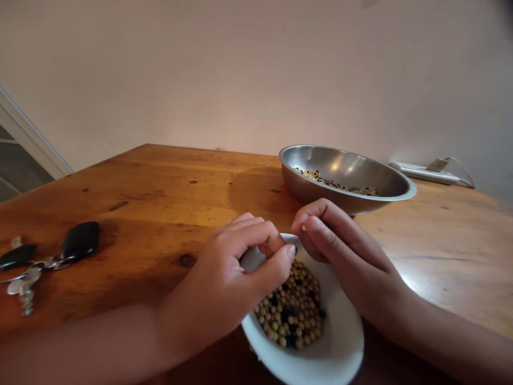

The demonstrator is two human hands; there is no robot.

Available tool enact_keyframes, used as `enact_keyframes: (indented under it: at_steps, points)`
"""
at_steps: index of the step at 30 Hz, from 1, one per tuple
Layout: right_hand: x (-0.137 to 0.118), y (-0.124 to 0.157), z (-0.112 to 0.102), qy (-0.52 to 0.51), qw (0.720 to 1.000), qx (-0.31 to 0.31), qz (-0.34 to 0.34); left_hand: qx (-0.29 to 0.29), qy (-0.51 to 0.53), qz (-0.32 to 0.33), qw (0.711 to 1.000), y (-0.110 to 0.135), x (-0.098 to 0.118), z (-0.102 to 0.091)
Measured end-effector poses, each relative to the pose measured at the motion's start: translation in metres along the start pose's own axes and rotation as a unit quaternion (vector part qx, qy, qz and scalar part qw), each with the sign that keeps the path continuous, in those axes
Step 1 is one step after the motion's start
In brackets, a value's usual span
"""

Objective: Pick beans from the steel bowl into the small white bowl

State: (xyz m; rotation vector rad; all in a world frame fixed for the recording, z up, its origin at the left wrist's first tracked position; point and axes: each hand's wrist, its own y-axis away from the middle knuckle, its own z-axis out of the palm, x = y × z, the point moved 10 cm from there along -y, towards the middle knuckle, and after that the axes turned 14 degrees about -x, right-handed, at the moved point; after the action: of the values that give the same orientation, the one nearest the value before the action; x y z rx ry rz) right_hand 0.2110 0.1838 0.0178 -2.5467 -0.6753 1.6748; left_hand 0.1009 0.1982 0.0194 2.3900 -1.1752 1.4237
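Note:
A white bowl [340, 342] stands close to me, holding a mix of yellow soybeans [276, 323] and black beans [292, 315]. Over its left rim my left hand [244, 272] is closed, thumb and forefinger pinched at a small dark bean [295, 249] that shows at the fingertips. My right hand [340, 243] hovers above the bowl's far right side, its thumb and forefinger closed on a single soybean [303, 228]. Both hands are near each other, the fingertips slightly apart. Part of the bowl is hidden behind my left hand.
A steel basin [348, 171] with more mixed beans sits farther back on the wooden table [180, 182]. Keys with black fobs [80, 239] lie at the left. By the wall at the right is a white power strip [425, 172] with a plug and cord.

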Motion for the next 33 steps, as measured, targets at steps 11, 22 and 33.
enact_keyframes:
  at_steps: [11,22,33]
  points:
    - [0.002,-0.006,0.007,-0.052,0.998,-0.009,-0.013,0.009,-0.001,0.006,1.0,0.001,0.001,-0.006]
    - [0.006,-0.007,0.009,-0.114,0.993,0.007,-0.023,0.006,0.028,-0.011,1.0,0.001,-0.002,-0.003]
    - [0.008,-0.009,0.011,-0.117,0.993,-0.006,-0.011,0.009,0.024,-0.006,1.0,0.0,-0.003,-0.004]
